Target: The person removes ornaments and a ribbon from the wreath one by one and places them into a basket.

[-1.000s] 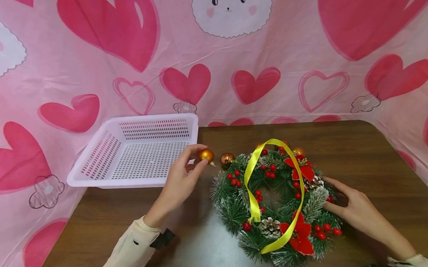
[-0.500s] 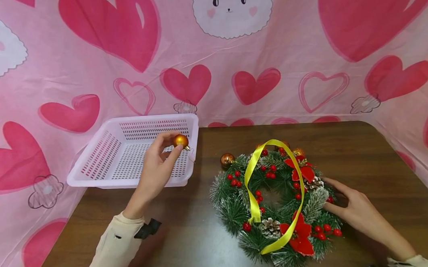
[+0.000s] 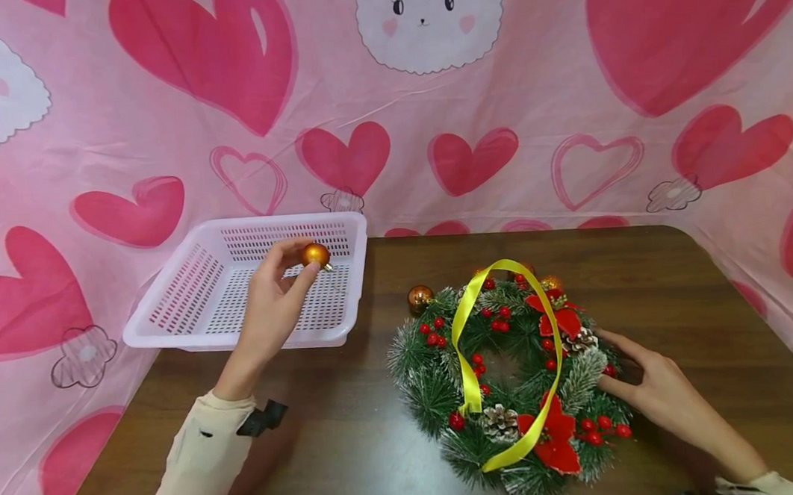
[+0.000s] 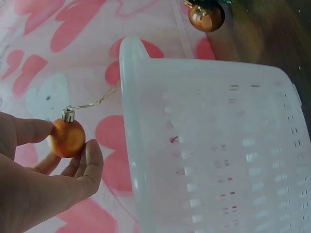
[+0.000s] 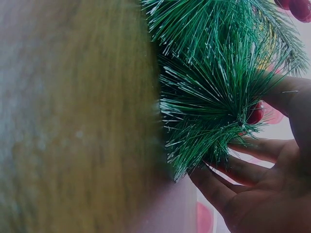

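Note:
A small orange-gold Christmas bauble (image 3: pixel 315 256) is pinched between the thumb and fingers of my left hand (image 3: pixel 271 295), over the white basket (image 3: pixel 240 338) in the head view. In the left wrist view, a thin gold string (image 4: pixel 97 102) trails from the bauble's metal cap toward the basket's rim. My right hand (image 3: pixel 666 390) holds the right edge of a green Christmas wreath (image 3: pixel 431 395), thumb and fingers to either side of its needles; some fingertips are hidden in the greenery. The wreath carries red flowers, berries, pine cones and a yellow ribbon (image 3: pixel 464 334).
A copper bauble (image 3: pixel 420 299) lies at the wreath's far left edge, and a glittery gold bauble (image 3: pixel 552 283) shows behind it. The brown wooden table (image 3: pixel 353 444) runs back to a pink heart-patterned cloth (image 3: pixel 413 179).
My left hand has carried the orange-gold bauble leftward from beside the copper bauble to over the basket. My right hand and the wreath have stayed in place.

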`<action>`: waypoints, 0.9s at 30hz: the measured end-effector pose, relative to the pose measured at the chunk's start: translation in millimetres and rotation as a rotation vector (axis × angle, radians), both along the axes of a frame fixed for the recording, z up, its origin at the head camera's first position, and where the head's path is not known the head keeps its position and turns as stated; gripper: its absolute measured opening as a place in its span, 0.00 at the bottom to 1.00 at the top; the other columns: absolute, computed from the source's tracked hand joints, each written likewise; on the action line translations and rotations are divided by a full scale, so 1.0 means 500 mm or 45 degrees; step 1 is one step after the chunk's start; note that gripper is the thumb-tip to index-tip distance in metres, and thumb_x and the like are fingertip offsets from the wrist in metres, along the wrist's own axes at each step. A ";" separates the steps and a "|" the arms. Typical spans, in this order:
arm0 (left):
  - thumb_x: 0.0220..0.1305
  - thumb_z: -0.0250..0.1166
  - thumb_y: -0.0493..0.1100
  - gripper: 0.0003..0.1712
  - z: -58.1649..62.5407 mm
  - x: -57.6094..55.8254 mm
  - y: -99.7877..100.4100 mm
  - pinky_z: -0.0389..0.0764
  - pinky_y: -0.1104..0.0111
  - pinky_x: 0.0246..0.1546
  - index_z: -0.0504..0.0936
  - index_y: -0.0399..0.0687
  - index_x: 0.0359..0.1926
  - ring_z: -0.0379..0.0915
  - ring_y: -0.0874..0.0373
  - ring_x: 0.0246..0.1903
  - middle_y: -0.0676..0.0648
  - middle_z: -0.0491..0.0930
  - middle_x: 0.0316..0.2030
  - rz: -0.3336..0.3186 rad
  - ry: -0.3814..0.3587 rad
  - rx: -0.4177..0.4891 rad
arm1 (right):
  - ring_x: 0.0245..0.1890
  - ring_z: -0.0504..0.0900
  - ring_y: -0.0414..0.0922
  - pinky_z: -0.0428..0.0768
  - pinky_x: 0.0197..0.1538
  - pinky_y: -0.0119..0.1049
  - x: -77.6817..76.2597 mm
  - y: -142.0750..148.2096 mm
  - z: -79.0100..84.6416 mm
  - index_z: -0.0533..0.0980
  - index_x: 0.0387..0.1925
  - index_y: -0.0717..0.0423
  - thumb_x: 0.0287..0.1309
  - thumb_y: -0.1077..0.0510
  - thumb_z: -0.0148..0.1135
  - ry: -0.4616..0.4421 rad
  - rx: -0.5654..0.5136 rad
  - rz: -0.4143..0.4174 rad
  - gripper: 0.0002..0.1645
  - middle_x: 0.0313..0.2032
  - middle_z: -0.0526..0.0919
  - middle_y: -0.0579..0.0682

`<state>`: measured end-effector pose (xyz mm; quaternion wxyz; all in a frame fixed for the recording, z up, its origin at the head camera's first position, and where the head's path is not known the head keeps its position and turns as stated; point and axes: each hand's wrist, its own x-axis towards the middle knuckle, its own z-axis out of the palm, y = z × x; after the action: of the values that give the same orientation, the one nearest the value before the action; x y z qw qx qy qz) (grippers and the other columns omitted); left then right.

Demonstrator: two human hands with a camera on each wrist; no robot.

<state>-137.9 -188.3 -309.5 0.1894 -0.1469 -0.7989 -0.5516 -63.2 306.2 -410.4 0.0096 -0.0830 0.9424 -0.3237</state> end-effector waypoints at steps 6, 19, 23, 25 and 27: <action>0.69 0.62 0.35 0.19 0.000 -0.005 -0.012 0.77 0.79 0.48 0.74 0.35 0.59 0.74 0.53 0.53 0.42 0.77 0.54 0.049 -0.007 -0.035 | 0.54 0.75 0.73 0.75 0.48 0.68 -0.001 0.001 0.000 0.64 0.71 0.61 0.58 0.50 0.71 -0.019 -0.007 0.000 0.45 0.63 0.69 0.75; 0.68 0.62 0.34 0.19 -0.010 -0.025 -0.036 0.77 0.81 0.45 0.75 0.35 0.58 0.76 0.53 0.50 0.40 0.79 0.52 0.176 0.027 -0.061 | 0.54 0.76 0.72 0.76 0.49 0.67 -0.003 0.004 0.002 0.63 0.71 0.61 0.59 0.49 0.71 -0.034 -0.010 0.003 0.45 0.63 0.69 0.75; 0.68 0.63 0.37 0.19 -0.019 -0.030 -0.049 0.77 0.80 0.44 0.76 0.37 0.58 0.77 0.53 0.50 0.41 0.80 0.51 0.228 0.016 -0.130 | 0.54 0.76 0.72 0.78 0.48 0.66 0.000 0.004 -0.002 0.62 0.72 0.62 0.59 0.49 0.70 -0.075 -0.013 -0.004 0.45 0.63 0.68 0.76; 0.68 0.64 0.38 0.19 -0.022 -0.033 -0.056 0.77 0.81 0.43 0.76 0.38 0.58 0.77 0.52 0.50 0.41 0.80 0.51 0.239 0.006 -0.150 | 0.53 0.77 0.72 0.78 0.47 0.66 0.000 0.003 -0.002 0.62 0.72 0.62 0.59 0.49 0.70 -0.072 -0.013 -0.003 0.45 0.63 0.68 0.76; 0.68 0.64 0.39 0.19 -0.024 -0.038 -0.063 0.76 0.81 0.43 0.76 0.38 0.58 0.77 0.52 0.49 0.41 0.80 0.51 0.252 0.003 -0.155 | 0.53 0.77 0.72 0.78 0.47 0.65 -0.003 0.003 0.001 0.62 0.71 0.63 0.59 0.50 0.70 -0.060 -0.017 0.002 0.45 0.63 0.68 0.76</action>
<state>-157.0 -219.7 -321.7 0.2347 -0.0790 -0.8413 -0.4805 -64.7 307.6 -409.9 0.0314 -0.0761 0.9397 -0.3320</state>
